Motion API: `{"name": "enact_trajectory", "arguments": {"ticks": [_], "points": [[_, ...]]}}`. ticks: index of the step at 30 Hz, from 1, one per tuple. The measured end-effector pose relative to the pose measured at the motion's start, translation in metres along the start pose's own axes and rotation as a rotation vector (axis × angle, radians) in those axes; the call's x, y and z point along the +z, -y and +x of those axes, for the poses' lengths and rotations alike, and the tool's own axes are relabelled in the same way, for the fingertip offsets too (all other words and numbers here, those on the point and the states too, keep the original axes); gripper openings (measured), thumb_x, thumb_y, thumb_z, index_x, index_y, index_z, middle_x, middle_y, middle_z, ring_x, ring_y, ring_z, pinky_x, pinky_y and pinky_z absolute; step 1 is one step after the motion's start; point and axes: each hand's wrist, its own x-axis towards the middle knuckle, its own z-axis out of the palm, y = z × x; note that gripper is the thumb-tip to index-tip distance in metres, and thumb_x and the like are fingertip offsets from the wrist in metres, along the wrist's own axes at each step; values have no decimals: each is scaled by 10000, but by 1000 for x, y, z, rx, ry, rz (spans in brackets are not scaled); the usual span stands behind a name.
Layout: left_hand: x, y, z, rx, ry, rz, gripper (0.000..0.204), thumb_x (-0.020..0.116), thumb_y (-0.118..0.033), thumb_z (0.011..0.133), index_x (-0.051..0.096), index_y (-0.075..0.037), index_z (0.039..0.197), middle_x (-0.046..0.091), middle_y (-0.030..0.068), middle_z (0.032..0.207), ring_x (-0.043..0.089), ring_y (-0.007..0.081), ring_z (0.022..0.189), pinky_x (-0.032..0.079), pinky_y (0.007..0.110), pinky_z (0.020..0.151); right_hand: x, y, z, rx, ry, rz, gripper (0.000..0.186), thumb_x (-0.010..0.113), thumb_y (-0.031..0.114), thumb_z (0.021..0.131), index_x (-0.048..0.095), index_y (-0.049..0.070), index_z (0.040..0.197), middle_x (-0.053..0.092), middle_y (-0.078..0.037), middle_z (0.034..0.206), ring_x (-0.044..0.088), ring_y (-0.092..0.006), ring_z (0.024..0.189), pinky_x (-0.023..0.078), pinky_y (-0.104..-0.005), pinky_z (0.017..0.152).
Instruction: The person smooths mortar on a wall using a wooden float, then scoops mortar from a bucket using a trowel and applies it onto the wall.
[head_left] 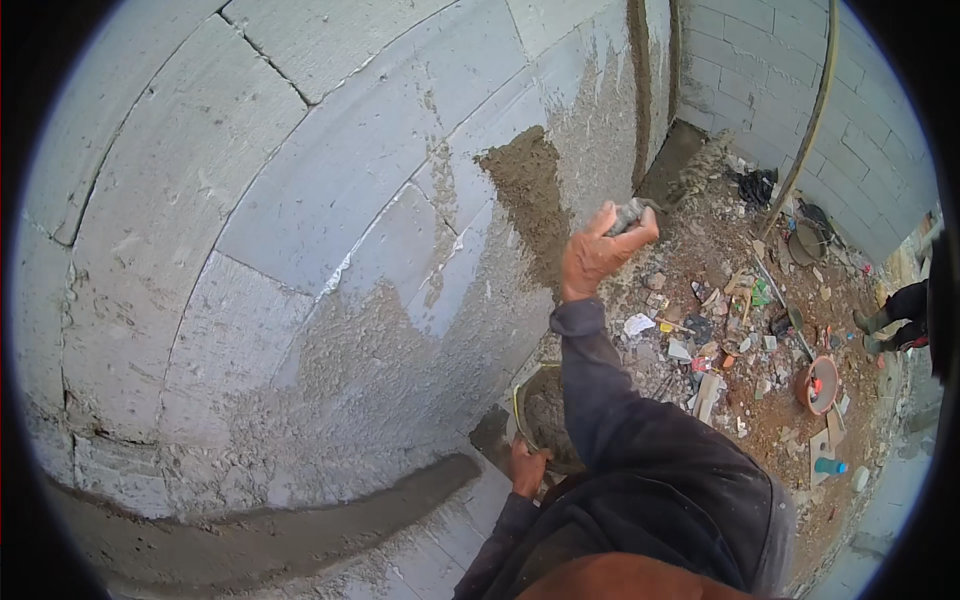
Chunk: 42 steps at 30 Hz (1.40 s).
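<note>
My right hand (597, 255) is raised against the grey block wall (300, 200), its fingers closed on the handle of a trowel (632, 212) coated in mortar. The trowel tip sits just right of a fresh dark patch of wet mortar (525, 190) on the wall. Lower down, my left hand (526, 468) grips the rim of a round pan (545, 415) filled with grey mortar, held close to the wall. My dark sleeves run from the lower edge up to both hands.
Thin rough mortar covers the lower blocks, with a thick smoothed band (300, 515) near the bottom. The floor to the right is strewn with rubble and scraps, an orange bowl (818, 384) and a blue bottle (830, 466). Another person's boots (880, 330) stand at the far right. A hose (812, 120) runs along the corner wall.
</note>
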Motion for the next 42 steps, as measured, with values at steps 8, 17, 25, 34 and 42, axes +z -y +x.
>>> {"name": "enact_trajectory", "arguments": {"ticks": [8,17,25,34,42], "points": [[-3,-12,-6,-175,19,12,568,723,39,694,683,3,1259,676,117,1240,698,278,1119,569,387,934,-86,157,-63,288,1291,670,389,665,89,1043,486,22,1381,548,-66,942,570,-195,809,479,-383,750],[19,-40,7,-48,42,198,654,724,-25,727,693,5,1380,456,260,1664,489,389,1513,466,426,1175,-245,-43,50,-307,2055,-708,278,707,231,1007,727,116,1259,785,-174,957,764,-402,898,576,-526,745],[45,-77,14,-37,139,394,625,746,-75,748,725,-9,1369,322,276,1751,318,427,1621,361,436,1269,-367,-199,-110,-25,2035,-603,231,649,258,979,751,54,937,751,-219,877,718,-464,727,589,-584,723],[22,-64,39,-186,67,-148,490,723,14,734,740,-12,1223,723,109,1188,723,267,1031,588,367,797,-326,-120,-59,1168,1827,-263,263,504,293,1151,658,87,1203,604,12,782,519,-60,548,432,-247,468],[-11,-36,22,-368,42,-190,434,751,-6,748,715,-42,1180,732,43,980,688,172,777,526,316,590,-215,36,31,885,1131,380,252,515,154,1138,557,26,1352,625,-65,942,606,-112,720,491,-268,556]]}}
